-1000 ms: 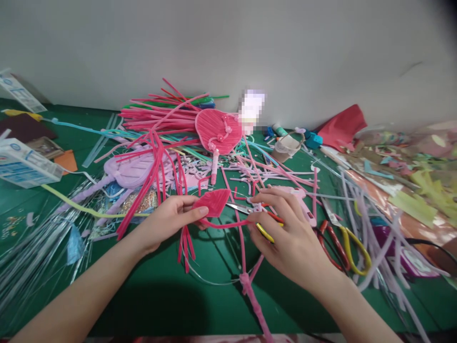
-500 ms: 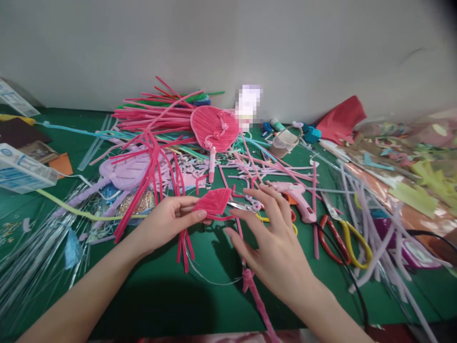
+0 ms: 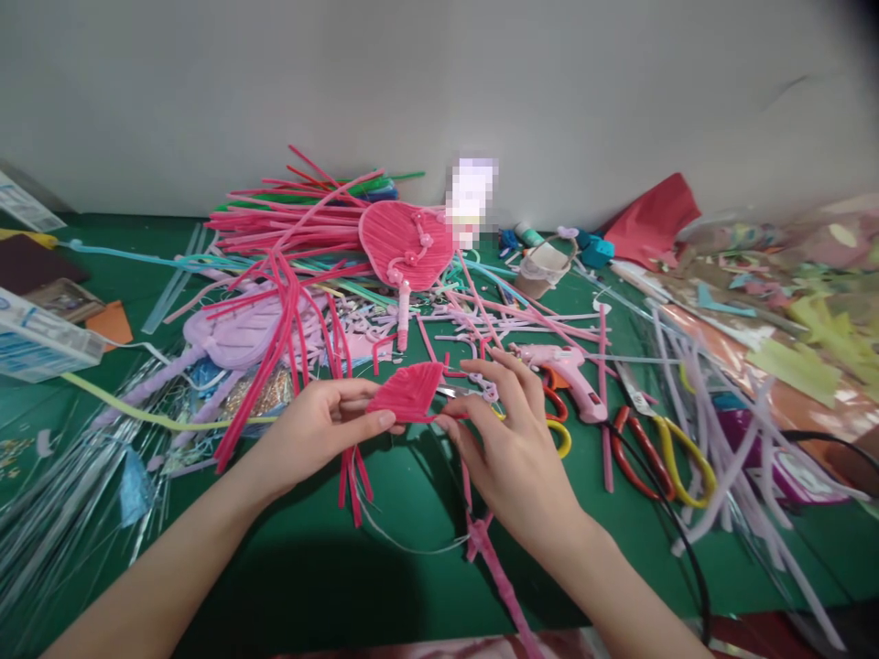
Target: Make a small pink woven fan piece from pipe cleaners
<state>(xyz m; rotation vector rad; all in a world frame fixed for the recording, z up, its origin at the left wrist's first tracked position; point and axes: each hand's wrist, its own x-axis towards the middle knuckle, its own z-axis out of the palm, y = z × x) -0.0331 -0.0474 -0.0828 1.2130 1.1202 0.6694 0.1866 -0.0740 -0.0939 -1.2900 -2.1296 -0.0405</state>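
Between the thumb and fingers of my left hand [image 3: 336,416] is a flat pink piece made of pipe cleaners [image 3: 406,389] laid side by side. My right hand [image 3: 508,430] pinches the end of a pink pipe cleaner that runs along the lower edge of that piece; its other fingers are spread. Just behind my right hand lie scissors [image 3: 459,393] with red and yellow handles, partly hidden by it. A pink pipe-cleaner fan [image 3: 408,245] stands behind. Below my right hand lies a pink wrapped stick [image 3: 500,577].
A pink glue gun [image 3: 569,371] and a second pair of scissors [image 3: 663,458] lie to the right. Lilac pipe cleaners [image 3: 728,476] are strewn farther right. At left are a lilac fan [image 3: 237,334] and silver strands [image 3: 69,499]. A small basket [image 3: 542,268] stands behind.
My right thumb and index finger have closed on the pipe cleaner at the piece's lower edge; before, they were apart. The view has shifted slightly. My left hand keeps its hold.
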